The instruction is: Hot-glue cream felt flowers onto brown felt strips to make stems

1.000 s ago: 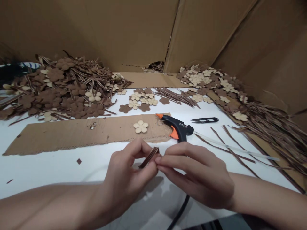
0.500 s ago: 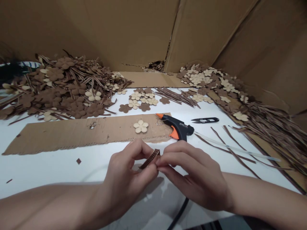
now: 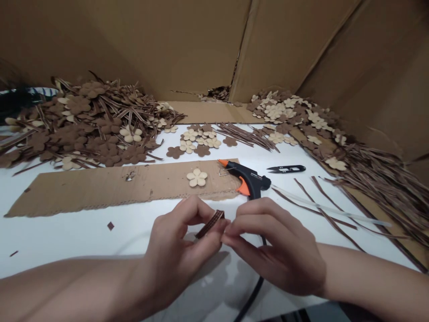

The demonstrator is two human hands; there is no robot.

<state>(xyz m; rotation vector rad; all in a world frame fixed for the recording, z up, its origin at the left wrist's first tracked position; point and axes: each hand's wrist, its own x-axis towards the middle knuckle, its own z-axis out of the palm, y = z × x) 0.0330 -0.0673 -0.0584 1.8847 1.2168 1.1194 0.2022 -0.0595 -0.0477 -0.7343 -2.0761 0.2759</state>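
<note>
A short brown checked ribbon (image 3: 210, 224), bent over at its upper end, is pinched between the thumb and fingers of my left hand (image 3: 182, 241). My right hand (image 3: 276, 243) has its thumb and fingertips pressed together right beside the ribbon's folded end, against the left fingertips. Whatever sits between those right fingers is hidden. Just beyond my hands, a cream felt flower (image 3: 196, 177) lies on a cardboard strip (image 3: 83, 187). A black glue gun (image 3: 250, 176) with orange nozzle and trigger rests on its side, nozzle over the strip's right end.
Black thread snips (image 3: 286, 169) lie right of the glue gun. Loose ribbons (image 3: 330, 219) and a clear glue stick trail to the right. Heaps of felt flowers and ribbons (image 3: 97, 120) stand at left, others (image 3: 284, 107) at back right. Cardboard walls (image 3: 134, 44) enclose the table.
My right hand has shifted slightly to the right, its fingertips drawing a little away from the ribbon's fold. My left hand still holds the ribbon in nearly the same place.
</note>
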